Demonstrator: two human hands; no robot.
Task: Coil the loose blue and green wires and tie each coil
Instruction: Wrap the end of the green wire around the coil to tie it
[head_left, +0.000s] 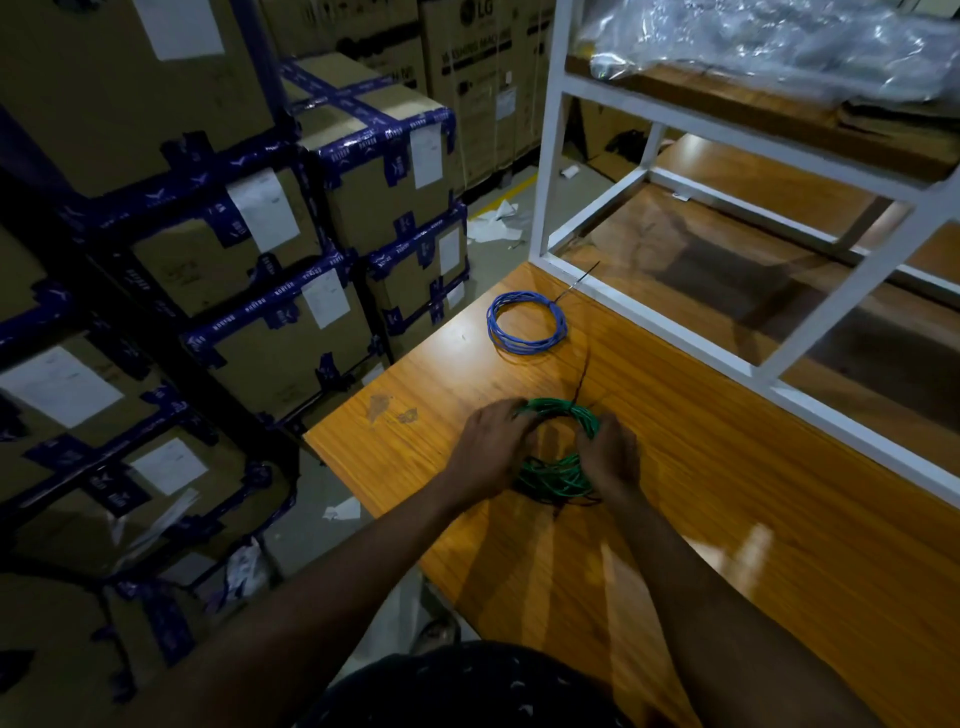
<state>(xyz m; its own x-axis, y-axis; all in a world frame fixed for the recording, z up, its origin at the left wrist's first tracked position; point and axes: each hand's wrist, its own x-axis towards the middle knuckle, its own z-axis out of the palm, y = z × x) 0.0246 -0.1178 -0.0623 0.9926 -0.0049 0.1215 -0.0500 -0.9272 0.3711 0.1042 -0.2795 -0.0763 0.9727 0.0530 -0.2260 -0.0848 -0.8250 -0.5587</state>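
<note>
Left-hand grip (493, 452): clamped on the green coil (558, 480), with the fingers curled over its left arc.
Right-hand grip (613, 457): closed round the right arc of the same coil, opposite the left.
Reason for the hold: the loops are pinched from both sides, probably so that they are kept from springing apart while a tie is made.
Green coil position: held low over the table (701, 545), near its left edge. Whether it is resting on the wood cannot be told.
Tie strand (582, 374): a thin dark strand is seen rising from the far side of the green coil. How far it has been twisted cannot be told.
Blue coil (525, 322): laid flat farther back on the table, apart from the green one. It is judged finished, since a dark strand juts from its far side.
Surroundings: a white frame shelf (545, 156) is set on the table to the right, with plastic wrapping (779, 41) on its upper board. Taped cardboard boxes (363, 171) are stacked beyond the table's left edge.
Obstruction: nothing is seen between hands and coil, and the frame is well apart from them.
</note>
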